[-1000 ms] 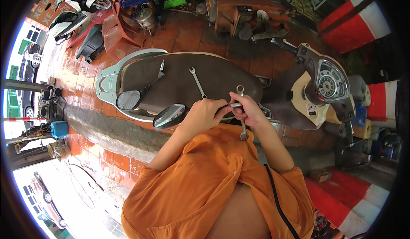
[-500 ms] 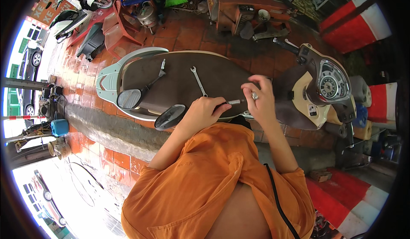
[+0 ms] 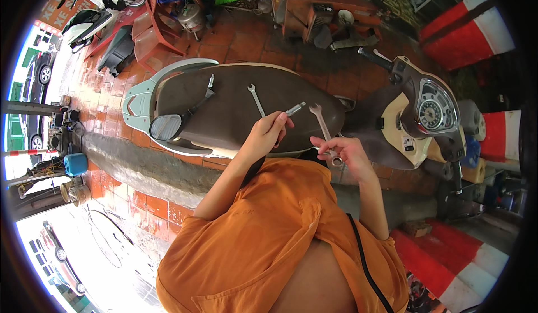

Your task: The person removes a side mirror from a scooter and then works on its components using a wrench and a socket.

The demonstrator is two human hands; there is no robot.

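Over the scooter's dark brown seat (image 3: 218, 103), my left hand (image 3: 265, 135) is closed around a mirror stem (image 3: 295, 109). The stem's silver end points up and right from my fingers. Most of the mirror's dark head is hidden behind my left forearm. My right hand (image 3: 348, 152) grips a combination wrench (image 3: 323, 125), its open-jaw end pointing away from me and its ring end below my fingers. A second wrench (image 3: 255, 98) lies on the seat, its near end hidden by my left hand. Farther left rests another rear-view mirror (image 3: 166, 127), stem toward the far side.
The scooter's handlebar and round gauge (image 3: 431, 111) stand at the right. Beyond the seat are a red chair (image 3: 150, 41), a metal canister (image 3: 191, 17) and a cluttered reddish bench (image 3: 297, 10). Red-and-white blocks (image 3: 471, 27) line the right side.
My left hand has lifted and tilted the mirror, drawing its head under my forearm. The wrench in my right hand has swung round, so its length and open jaw now show.
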